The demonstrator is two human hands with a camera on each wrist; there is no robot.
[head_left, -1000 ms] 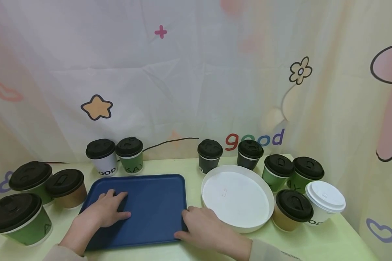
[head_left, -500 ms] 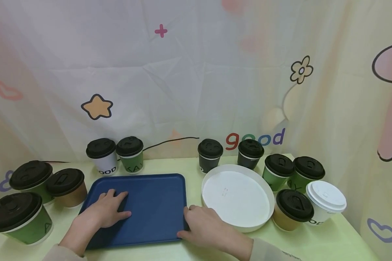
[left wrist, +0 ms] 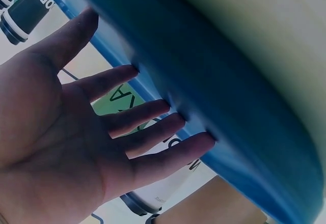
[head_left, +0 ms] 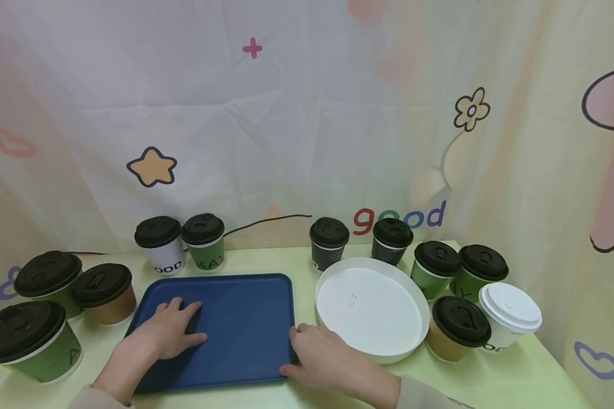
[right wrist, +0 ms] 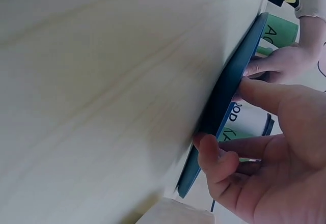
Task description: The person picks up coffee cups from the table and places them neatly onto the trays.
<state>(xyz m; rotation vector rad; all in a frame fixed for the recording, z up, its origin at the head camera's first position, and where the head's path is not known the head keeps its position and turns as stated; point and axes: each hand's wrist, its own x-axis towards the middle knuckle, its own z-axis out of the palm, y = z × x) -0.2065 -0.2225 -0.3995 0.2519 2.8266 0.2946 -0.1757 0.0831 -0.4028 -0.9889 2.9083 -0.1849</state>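
A dark blue rectangular tray [head_left: 235, 318] lies on the table, left of the middle. My left hand [head_left: 166, 332] rests on its left part with spread, fairly straight fingers; the left wrist view shows the fingertips [left wrist: 206, 138] against the tray's surface. At the tray's near right corner, my right hand [head_left: 324, 355] grips the edge, with the thumb [right wrist: 260, 92] and curled fingers [right wrist: 216, 160] on it in the right wrist view. To the right stands a round white dish [head_left: 370, 307], just beyond the right hand.
Lidded paper cups surround the tray and dish: green [head_left: 43, 346] and brown [head_left: 117, 307] at left, a white one [head_left: 166, 255] and a green one [head_left: 210, 253] behind the tray, dark ones [head_left: 330, 250] behind the dish, several more [head_left: 455, 335] at right. A printed curtain [head_left: 286, 142] hangs behind.
The right hand has shifted slightly to the right along the tray's near corner, and the tray has slid a little to the right. The left hand has moved slightly right with it.
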